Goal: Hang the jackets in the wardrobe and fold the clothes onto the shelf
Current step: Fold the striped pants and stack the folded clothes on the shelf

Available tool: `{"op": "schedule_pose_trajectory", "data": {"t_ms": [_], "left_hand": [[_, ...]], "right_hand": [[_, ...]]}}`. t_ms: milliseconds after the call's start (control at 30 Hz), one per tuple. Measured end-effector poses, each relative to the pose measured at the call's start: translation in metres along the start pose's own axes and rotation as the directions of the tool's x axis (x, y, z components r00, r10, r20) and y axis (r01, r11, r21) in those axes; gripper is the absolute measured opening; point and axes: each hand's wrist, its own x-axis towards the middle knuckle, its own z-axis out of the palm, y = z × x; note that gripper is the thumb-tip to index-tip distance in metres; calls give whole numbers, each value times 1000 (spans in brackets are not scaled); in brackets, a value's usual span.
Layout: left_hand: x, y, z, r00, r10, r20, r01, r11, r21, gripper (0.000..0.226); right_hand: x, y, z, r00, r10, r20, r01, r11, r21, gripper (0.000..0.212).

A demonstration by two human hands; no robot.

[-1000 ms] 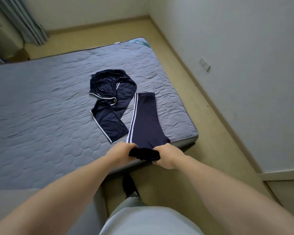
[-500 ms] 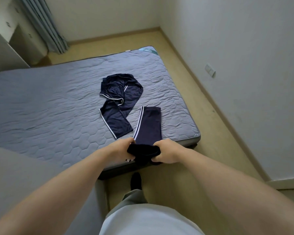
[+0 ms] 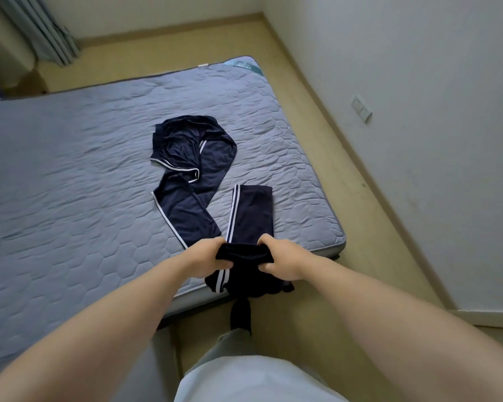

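Both my hands hold the dark end of the striped trousers (image 3: 251, 213) at the near edge of the mattress (image 3: 70, 175). My left hand (image 3: 205, 258) has its fingers (image 3: 225, 265) curled round the left side of the bunched black waistband, my right hand (image 3: 282, 259) grips the right side, thumb under, fingers over the top. The trousers are navy with two white stripes down the side; the leg lies flat on the mattress, running away from my hands, while a loose fold hangs off the mattress edge below my hands. Just left of that leg, touching or nearly so, a second navy garment (image 3: 190, 169) with white piping lies crumpled and twisted on the mattress, further in from the edge. Mattress is grey, quilted, bare. Beyond its far side: tan floor (image 3: 163, 47) and a grey curtain (image 3: 44, 27) at the far left corner. To the right of the mattress, a white wall with a wall socket (image 3: 361, 108). My dark sock (image 3: 240, 313) shows on the floor under the mattress edge.
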Motion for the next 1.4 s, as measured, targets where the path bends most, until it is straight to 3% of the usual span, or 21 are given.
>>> {"op": "schedule_pose_trajectory", "data": {"t_ms": [233, 500, 600, 700, 833, 933, 1033, 1167, 1300, 1400], "left_hand": [[76, -22, -22, 997, -76, 16, 77, 984, -158, 20], [206, -46, -27, 976, -215, 42, 218, 940, -262, 31], [276, -67, -24, 963, -268, 13, 259, 914, -312, 22], [358, -95, -14, 954, -296, -57, 262, 907, -329, 34], [455, -135, 13, 952, -273, -138, 235, 941, -243, 40], [504, -158, 31, 929, -288, -234, 277, 958, -76, 50], [539, -175, 48, 932, -225, -283, 232, 973, -10, 50], [567, -183, 51, 985, -77, -157, 84, 996, 39, 72], [587, -183, 40, 997, -72, -34, 79, 944, 319, 56], [589, -185, 38, 993, -111, -49, 121, 886, 447, 52]], "right_hand": [[82, 18, -28, 994, 61, 86, -69, 994, 88, 38], [226, 82, -50, 966, 164, 197, -207, 953, 220, 35], [305, 119, -52, 964, 194, 184, -241, 928, 284, 37], [387, 161, -44, 976, 188, 112, -213, 932, 294, 44], [477, 216, -15, 984, 170, 52, -177, 962, 209, 63], [526, 244, 9, 988, 150, -45, -143, 981, 131, 59], [560, 258, 29, 982, 122, -145, -138, 985, -106, 52], [578, 270, 38, 989, 110, -96, -125, 978, -167, 46], [581, 280, 29, 989, 4, -148, -28, 986, -163, 37], [586, 281, 28, 991, -9, -132, -8, 992, -125, 38]]}}
